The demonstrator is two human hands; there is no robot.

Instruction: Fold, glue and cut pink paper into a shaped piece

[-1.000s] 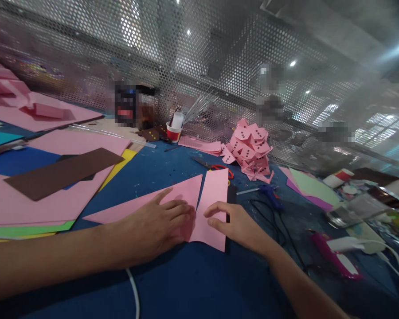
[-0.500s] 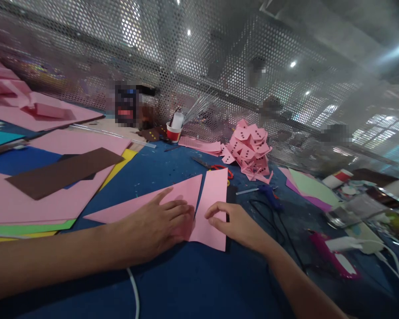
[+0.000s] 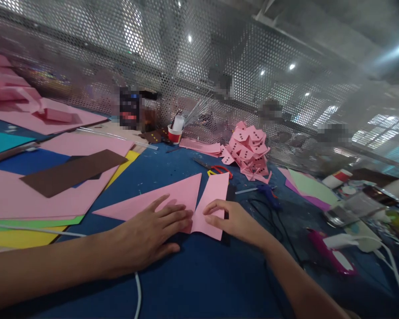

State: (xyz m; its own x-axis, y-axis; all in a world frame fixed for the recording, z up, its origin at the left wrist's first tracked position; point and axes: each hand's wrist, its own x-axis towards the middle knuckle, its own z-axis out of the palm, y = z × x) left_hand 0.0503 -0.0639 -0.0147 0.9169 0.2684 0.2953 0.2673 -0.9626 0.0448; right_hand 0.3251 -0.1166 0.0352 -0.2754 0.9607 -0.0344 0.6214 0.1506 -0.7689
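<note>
My left hand (image 3: 156, 226) lies palm down with fingers stretched over a pointed pink paper piece (image 3: 182, 190). That piece tapers to a tip at the left. My right hand (image 3: 234, 219) is curled, index finger and thumb pinched on a four-sided pink paper piece (image 3: 218, 188) beside it. A narrow wedge of blue table shows between the two pieces at the far end. At the near end they meet; whether they are joined there I cannot tell. Red-handled scissors (image 3: 222, 169) lie just behind the right piece, partly covered by it.
Layered coloured sheets with a brown strip (image 3: 75, 173) lie on the left. Behind are a red-and-white cup (image 3: 174, 134) and a pile of dotted pink paper pieces (image 3: 248, 148). A blue glue gun (image 3: 268, 194), its dark cable and a magenta power strip (image 3: 332, 252) lie right.
The pink paper's near edge has shifted away from me, and the right piece leans more to the right. My left thumb now sticks out apart from the fingers. The view has shifted slightly.
</note>
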